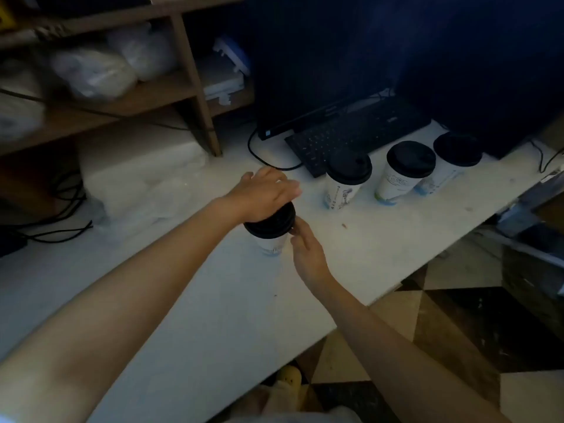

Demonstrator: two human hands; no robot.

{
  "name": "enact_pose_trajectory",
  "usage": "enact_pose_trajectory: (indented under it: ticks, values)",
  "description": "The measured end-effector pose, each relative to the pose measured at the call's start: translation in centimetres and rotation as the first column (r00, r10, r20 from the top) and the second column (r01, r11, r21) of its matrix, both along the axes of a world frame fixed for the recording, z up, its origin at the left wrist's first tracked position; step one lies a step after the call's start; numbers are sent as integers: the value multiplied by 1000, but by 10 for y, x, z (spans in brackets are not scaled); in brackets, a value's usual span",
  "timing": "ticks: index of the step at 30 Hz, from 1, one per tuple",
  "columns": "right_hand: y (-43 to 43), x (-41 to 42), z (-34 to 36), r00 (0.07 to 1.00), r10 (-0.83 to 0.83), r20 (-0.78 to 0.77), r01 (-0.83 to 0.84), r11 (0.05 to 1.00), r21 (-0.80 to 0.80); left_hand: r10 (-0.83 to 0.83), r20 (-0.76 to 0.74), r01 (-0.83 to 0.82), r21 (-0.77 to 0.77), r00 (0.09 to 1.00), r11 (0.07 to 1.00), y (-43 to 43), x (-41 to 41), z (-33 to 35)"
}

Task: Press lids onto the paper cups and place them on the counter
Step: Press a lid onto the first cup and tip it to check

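We note the left hand (268,190) lying palm-down over the black lid (271,222), fingers spread flat across its top and not curled round anything, bearing on the paper cup (270,244) that stands on the white counter (213,300), near its middle. The right hand (305,251) sits just to the right of the cup, fingers narrow and nearly straight, tips touching the lid's rim; we cannot tell whether it grips the cup wall. Three lidded cups (348,178) stand in a row farther right, just in front of the keyboard (351,132). Risks, as we judge them: the lid looks slightly tilted, so an off-centre push could seat one side and leave the other proud, or pop it loose. Too hard a press on a thin paper wall may buckle the cup. With little side support, the cup could skid or tip toward the row on the right. Dim light makes the rim seating hard to check. Any spill would run toward the keyboard and the cables (268,160) at the far side.
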State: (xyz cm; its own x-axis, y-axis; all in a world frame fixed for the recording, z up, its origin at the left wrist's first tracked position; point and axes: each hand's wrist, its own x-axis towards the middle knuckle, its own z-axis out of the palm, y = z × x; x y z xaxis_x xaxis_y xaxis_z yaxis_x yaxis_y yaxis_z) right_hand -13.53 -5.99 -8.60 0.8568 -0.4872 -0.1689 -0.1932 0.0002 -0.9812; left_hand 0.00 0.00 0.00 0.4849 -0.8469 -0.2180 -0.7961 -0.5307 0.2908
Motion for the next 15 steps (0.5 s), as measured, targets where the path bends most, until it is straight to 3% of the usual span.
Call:
enact_pose_trajectory:
  ticks: [2, 7, 11, 15]
  values:
    - [-5, 2, -6, 990, 141, -20, -142, 988, -65, 76, -32, -77, -9, 997, 997, -5, -11, -4]
    - [-24, 22, -12, 915, 388, -109, -389, 921, 15, 89, 146, -88, -16, 985, 996, -10, -19, -22]
    - [-37, 38, -21, 869, 460, -183, -466, 885, 8, 97, 183, -90, -47, 978, 995, -10, -19, -28]
    - [-40, 41, -29, 857, 491, -158, -497, 868, 2, 106, 201, -101, -37, 974, 994, -10, -18, -29]
